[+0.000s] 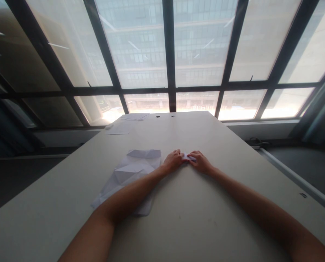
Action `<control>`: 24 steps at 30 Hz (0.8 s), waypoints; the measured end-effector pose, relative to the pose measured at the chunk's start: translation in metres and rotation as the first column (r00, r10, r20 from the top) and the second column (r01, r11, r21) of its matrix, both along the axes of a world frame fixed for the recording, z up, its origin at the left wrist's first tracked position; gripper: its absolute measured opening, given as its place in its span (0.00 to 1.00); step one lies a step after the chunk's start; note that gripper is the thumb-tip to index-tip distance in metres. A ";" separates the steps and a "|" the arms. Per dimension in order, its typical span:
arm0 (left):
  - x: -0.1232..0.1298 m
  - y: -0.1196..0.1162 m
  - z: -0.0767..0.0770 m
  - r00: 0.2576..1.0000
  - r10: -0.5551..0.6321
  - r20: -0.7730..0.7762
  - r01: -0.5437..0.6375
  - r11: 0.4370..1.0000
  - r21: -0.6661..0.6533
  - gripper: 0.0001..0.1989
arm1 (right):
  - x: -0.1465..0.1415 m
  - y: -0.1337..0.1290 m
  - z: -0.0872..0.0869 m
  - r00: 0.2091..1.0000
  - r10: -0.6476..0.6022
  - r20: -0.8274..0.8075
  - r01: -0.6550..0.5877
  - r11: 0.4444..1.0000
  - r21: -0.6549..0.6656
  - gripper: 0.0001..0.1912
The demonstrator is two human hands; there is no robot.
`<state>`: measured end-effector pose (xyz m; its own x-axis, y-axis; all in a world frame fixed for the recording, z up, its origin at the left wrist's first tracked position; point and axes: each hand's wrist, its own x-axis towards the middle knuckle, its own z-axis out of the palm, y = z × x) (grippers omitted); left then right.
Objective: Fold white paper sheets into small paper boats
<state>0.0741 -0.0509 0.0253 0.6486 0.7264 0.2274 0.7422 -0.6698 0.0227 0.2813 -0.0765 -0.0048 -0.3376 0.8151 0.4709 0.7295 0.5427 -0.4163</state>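
Observation:
Both of my arms reach out over a white table. A small folded piece of white paper lies between my hands, low on the tabletop. My left hand grips its left end, fingers bent and pressed together. From the other side my right hand pinches the paper with thumb and fingers. Creased white paper sheets lie to the left, partly covered by my left forearm. How the small piece is folded is too small to make out.
More white sheets lie at the far left of the table, with another stack behind them. Two dark holes sit near the far edge. Large framed windows rise beyond; curtains hang at both sides.

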 end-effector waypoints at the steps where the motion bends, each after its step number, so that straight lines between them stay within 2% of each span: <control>1: 0.000 0.000 0.000 1.000 -0.003 -0.011 0.003 1.000 -0.001 0.22 | 0.000 0.000 0.000 1.000 0.004 -0.010 -0.004 1.000 0.002 0.14; 6: 0.003 -0.002 0.002 0.998 -0.004 -0.062 0.004 1.000 -0.003 0.18 | 0.001 0.002 -0.001 0.998 0.018 -0.065 -0.018 1.000 0.003 0.16; 11: 0.004 -0.005 0.004 1.000 0.002 -0.017 -0.002 1.000 -0.012 0.18 | 0.000 0.002 -0.001 0.991 -0.031 -0.129 0.031 1.000 -0.005 0.26; 21: 0.003 -0.004 0.003 0.962 -0.035 0.270 0.074 0.988 -0.136 0.17 | 0.000 0.002 0.000 0.950 -0.202 -0.239 0.205 0.979 -0.013 0.37; 24: 0.004 -0.002 0.003 0.939 -0.003 0.343 0.068 0.982 -0.177 0.20 | 0.000 0.002 -0.001 0.943 -0.230 -0.241 0.229 0.973 -0.032 0.35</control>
